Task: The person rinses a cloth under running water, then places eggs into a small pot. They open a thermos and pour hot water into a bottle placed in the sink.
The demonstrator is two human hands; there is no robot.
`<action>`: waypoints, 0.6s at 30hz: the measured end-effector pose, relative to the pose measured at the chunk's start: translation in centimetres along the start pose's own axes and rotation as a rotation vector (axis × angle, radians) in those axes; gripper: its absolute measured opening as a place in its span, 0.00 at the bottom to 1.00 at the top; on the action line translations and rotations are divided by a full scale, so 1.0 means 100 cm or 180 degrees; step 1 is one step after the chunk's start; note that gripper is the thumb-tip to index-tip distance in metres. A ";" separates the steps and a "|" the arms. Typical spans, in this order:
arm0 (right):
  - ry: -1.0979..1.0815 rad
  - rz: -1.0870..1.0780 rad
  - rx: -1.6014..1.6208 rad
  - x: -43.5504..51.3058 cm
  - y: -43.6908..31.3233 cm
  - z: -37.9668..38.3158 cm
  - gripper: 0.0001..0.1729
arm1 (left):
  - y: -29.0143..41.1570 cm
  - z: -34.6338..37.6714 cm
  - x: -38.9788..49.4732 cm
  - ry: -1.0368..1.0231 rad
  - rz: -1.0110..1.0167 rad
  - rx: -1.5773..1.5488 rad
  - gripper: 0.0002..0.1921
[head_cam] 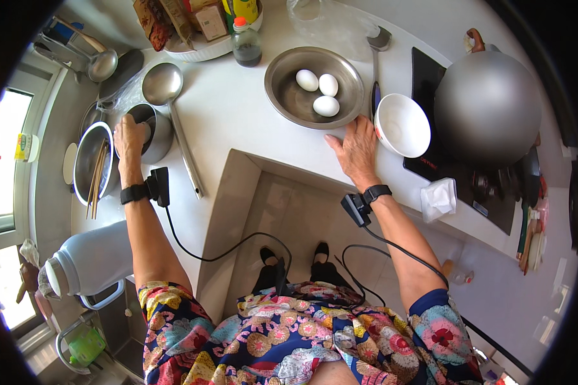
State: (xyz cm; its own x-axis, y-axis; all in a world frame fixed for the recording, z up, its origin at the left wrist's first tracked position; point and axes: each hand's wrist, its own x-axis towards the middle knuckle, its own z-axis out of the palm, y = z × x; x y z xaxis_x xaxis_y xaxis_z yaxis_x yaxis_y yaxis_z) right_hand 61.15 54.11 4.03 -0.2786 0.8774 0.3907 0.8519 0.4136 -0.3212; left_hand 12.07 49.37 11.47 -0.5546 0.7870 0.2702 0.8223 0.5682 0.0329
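My left hand (pixel 129 137) is curled at the rim of a deep metal pot (pixel 159 144), next to a grey cylindrical piece (pixel 147 132). Whether it grips the rim or that piece is unclear. Fingers spread, my right hand (pixel 355 153) rests between the near rim of a stainless steel basin (pixel 277 98) and a white bowl (pixel 404 126). Three white eggs (pixel 326 106) lie in the basin. The bowl has nothing visible in it. A long-handled metal ladle (pixel 163 84) lies right of the pot.
At left, chopsticks (pixel 97 178) lie across a white-rimmed bowl (pixel 79 166), near a large pale jug (pixel 98 260). A domed metal wok lid (pixel 489 108) covers part of the cooktop (pixel 424 77). A spatula (pixel 375 77) and a sauce bottle (pixel 246 45) are farther back. Cables hang from both wrists.
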 end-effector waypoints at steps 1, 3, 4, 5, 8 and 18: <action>-0.0029 0.0018 0.0024 0.000 0.000 0.000 0.35 | 0.008 -0.012 -0.005 0.0143 -0.0052 0.0100 0.13; -0.0052 0.0034 0.0048 -0.001 0.000 0.000 0.35 | 0.031 -0.040 -0.014 0.0453 0.0021 0.0090 0.13; -0.0046 0.0032 0.0044 -0.001 -0.001 0.000 0.35 | 0.048 -0.052 -0.019 0.0568 0.0182 -0.0081 0.13; 0.0001 -0.0014 0.0055 -0.001 -0.001 -0.001 0.35 | 0.066 -0.063 -0.024 0.0703 0.0359 -0.0176 0.13; -0.0017 0.0014 -0.0005 0.000 -0.001 -0.001 0.35 | 0.137 -0.077 -0.045 0.0602 0.1033 -0.1736 0.11; -0.0003 -0.0054 0.0037 0.001 -0.004 -0.006 0.35 | 0.339 -0.027 -0.091 -0.0519 0.1840 -0.1530 0.30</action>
State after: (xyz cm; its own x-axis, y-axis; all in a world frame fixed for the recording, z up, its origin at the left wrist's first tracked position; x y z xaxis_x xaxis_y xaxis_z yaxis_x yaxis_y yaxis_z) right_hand 61.04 53.88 4.77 -0.2933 0.8705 0.3953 0.8420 0.4311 -0.3245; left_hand 45.31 60.80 12.73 -0.0011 0.9737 0.2276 0.9316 -0.0818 0.3542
